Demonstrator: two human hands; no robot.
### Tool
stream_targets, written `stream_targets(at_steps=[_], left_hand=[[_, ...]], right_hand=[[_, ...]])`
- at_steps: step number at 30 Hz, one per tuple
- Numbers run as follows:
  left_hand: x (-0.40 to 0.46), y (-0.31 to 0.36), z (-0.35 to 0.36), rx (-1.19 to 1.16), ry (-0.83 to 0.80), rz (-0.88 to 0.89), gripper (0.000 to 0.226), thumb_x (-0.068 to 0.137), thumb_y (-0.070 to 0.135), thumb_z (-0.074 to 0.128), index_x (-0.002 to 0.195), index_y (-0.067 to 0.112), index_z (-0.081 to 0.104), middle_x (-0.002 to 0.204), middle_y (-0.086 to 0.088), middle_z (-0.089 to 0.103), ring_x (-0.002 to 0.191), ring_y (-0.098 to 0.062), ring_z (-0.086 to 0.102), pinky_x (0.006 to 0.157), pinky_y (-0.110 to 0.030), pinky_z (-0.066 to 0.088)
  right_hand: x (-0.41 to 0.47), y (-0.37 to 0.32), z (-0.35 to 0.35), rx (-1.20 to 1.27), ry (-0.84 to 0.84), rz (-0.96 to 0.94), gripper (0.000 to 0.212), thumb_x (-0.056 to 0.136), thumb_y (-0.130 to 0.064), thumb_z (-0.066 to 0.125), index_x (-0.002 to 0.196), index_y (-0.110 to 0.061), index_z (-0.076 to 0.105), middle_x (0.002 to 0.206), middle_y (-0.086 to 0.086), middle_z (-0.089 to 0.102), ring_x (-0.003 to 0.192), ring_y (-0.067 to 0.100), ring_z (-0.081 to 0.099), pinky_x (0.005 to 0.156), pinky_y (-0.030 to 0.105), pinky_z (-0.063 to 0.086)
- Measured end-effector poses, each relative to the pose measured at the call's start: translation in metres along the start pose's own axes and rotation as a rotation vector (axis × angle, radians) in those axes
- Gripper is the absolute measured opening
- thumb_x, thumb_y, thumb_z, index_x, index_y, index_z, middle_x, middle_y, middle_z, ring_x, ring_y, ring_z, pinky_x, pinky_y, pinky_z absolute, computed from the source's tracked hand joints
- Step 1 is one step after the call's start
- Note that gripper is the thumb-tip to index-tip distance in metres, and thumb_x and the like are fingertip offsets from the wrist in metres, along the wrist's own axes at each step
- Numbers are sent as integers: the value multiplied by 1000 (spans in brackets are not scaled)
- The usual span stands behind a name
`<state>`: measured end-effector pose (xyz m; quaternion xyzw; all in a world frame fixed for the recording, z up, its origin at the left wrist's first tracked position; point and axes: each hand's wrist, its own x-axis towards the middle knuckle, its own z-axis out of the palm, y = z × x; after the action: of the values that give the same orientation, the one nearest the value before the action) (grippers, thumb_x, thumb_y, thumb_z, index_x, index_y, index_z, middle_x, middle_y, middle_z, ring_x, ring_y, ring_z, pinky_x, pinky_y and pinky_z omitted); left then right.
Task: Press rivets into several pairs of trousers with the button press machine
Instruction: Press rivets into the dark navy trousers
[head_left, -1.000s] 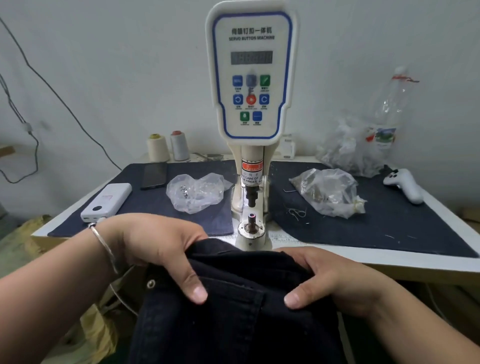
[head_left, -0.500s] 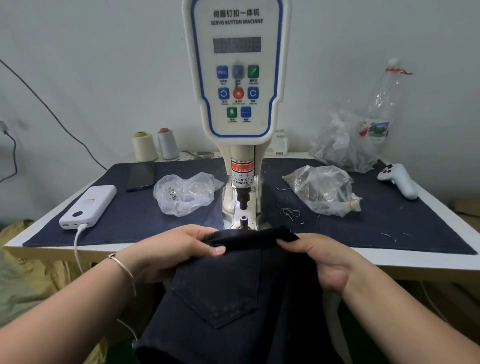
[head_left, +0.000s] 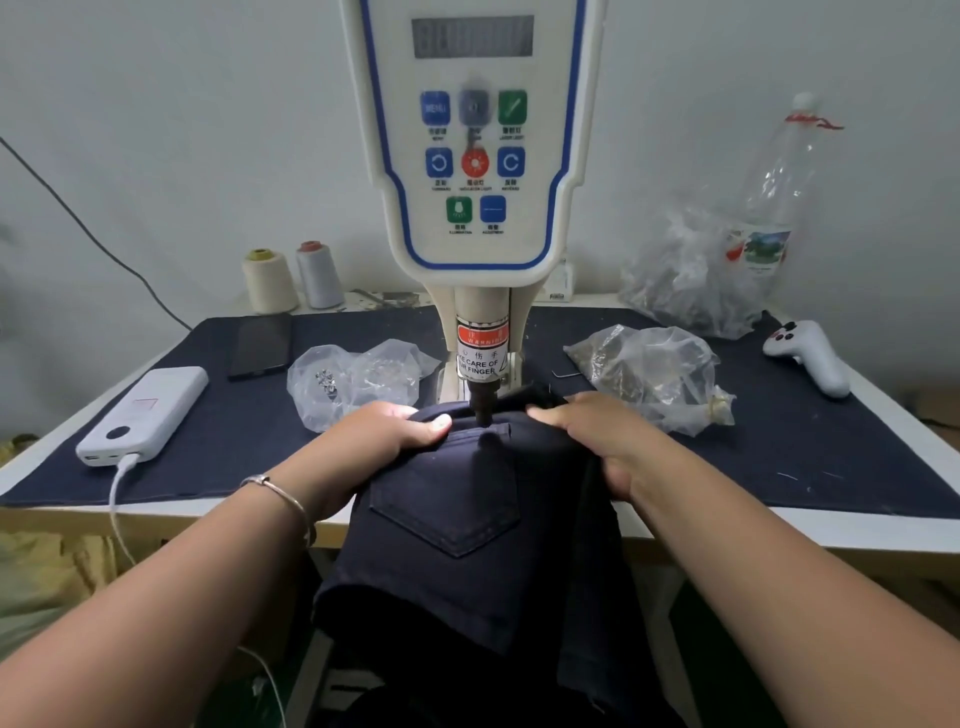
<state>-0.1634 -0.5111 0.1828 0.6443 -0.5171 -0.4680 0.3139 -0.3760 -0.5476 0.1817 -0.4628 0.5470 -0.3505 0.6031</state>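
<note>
A pair of dark navy trousers (head_left: 467, 545) is hanging over the front edge of the table (head_left: 779, 530), back pocket facing up, with the top of the garment lying on the table under the press head. The left hand (head_left: 384, 441) is gripping the cloth at the upper left of the pocket, its thumb lying flat on top and its fingers curling under the fold. The right hand (head_left: 597, 431) is holding the waist edge on the other side, its fingers bending over the bunched cloth and pinching it. Between the two hands the black punch (head_left: 480, 405) of the servo button machine (head_left: 472, 156) is touching the trousers just above the pocket's top corner.

A dark mat (head_left: 831, 441) is covering most of the table. Near its front left corner a white power bank (head_left: 143, 415) is lying with a white cable (head_left: 117, 499) plugged in and dropping over the front edge. Just beyond the left hand a clear bag of rivets (head_left: 358, 379) is sitting, and behind it a black phone (head_left: 260, 345) is lying flat. Right of the machine a second plastic bag (head_left: 649, 374) is lying beside the right hand, with a white controller (head_left: 810, 356) towards the right edge. Along the back edge two thread cones (head_left: 293, 280) are standing, and at the back right corner a larger crumpled bag (head_left: 685, 275) and a clear bottle (head_left: 774, 197) are leaning at the wall.
</note>
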Motion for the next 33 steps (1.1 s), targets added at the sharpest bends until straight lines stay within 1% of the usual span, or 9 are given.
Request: stream_targets(at_steps=[2, 5, 6, 9, 15, 18, 23, 28, 33], left_hand=[[8, 1, 0, 67, 58, 6, 33, 93, 41, 64, 86, 11, 74, 80, -9, 75, 65, -16, 68, 58, -22, 50], [15, -8, -6, 181, 94, -19, 49, 97, 51, 55, 101, 7, 75, 102, -12, 74, 91, -24, 69, 83, -33, 53], [15, -14, -8, 170, 64, -16, 53, 96, 52, 55, 103, 4, 74, 103, -15, 74, 92, -25, 70, 86, -36, 53], [11, -29, -7, 152, 31, 1, 66, 90, 62, 57, 91, -3, 68, 85, -13, 74, 72, -17, 65, 68, -30, 48], [17, -35, 2, 273, 127, 119, 56, 86, 68, 58, 62, 18, 46, 58, 4, 44, 52, -7, 40, 55, -27, 32], [22, -37, 4, 290, 146, 152, 52, 86, 63, 62, 63, 18, 48, 58, 3, 43, 51, -8, 39, 51, -25, 32], [29, -39, 2, 182, 102, 123, 55, 85, 57, 68, 72, 4, 62, 65, -3, 56, 60, -12, 51, 57, -26, 39], [33, -40, 0, 135, 67, 117, 40, 84, 52, 72, 68, 15, 65, 63, 0, 62, 60, -10, 56, 58, -26, 43], [34, -43, 0, 177, 84, 137, 40, 85, 48, 72, 62, 17, 64, 59, 4, 61, 55, -5, 54, 54, -22, 43]], right_hand=[[6, 2, 3, -118, 24, -76, 15, 90, -18, 67, 99, -6, 69, 87, 7, 72, 73, 16, 66, 66, 24, 51], [11, 11, 10, -344, 65, -202, 24, 90, -33, 66, 80, -12, 71, 70, -3, 67, 62, 8, 59, 56, 16, 42], [13, 16, 12, -387, 70, -224, 29, 90, -37, 65, 74, -13, 68, 64, -6, 63, 58, 6, 55, 50, 12, 39], [16, 26, 15, -446, 84, -238, 36, 90, -44, 63, 71, -14, 66, 59, -9, 57, 55, 3, 50, 42, 10, 34], [19, 32, 14, -456, 138, -290, 46, 90, -41, 63, 73, 1, 63, 61, 1, 55, 61, 15, 51, 59, 30, 36], [21, 36, 14, -554, 203, -355, 49, 90, -41, 63, 54, -12, 47, 50, -5, 45, 56, 17, 44, 57, 33, 32], [26, 41, 14, -600, 236, -408, 53, 88, -42, 64, 52, -16, 36, 46, -5, 38, 51, 16, 39, 55, 34, 32], [31, 40, 11, -510, 137, -383, 42, 87, -38, 64, 69, 0, 56, 60, 2, 49, 63, 17, 47, 60, 34, 33], [33, 44, 6, -487, 112, -399, 21, 88, -33, 65, 80, -20, 51, 74, -9, 55, 68, 4, 50, 61, 16, 36]])
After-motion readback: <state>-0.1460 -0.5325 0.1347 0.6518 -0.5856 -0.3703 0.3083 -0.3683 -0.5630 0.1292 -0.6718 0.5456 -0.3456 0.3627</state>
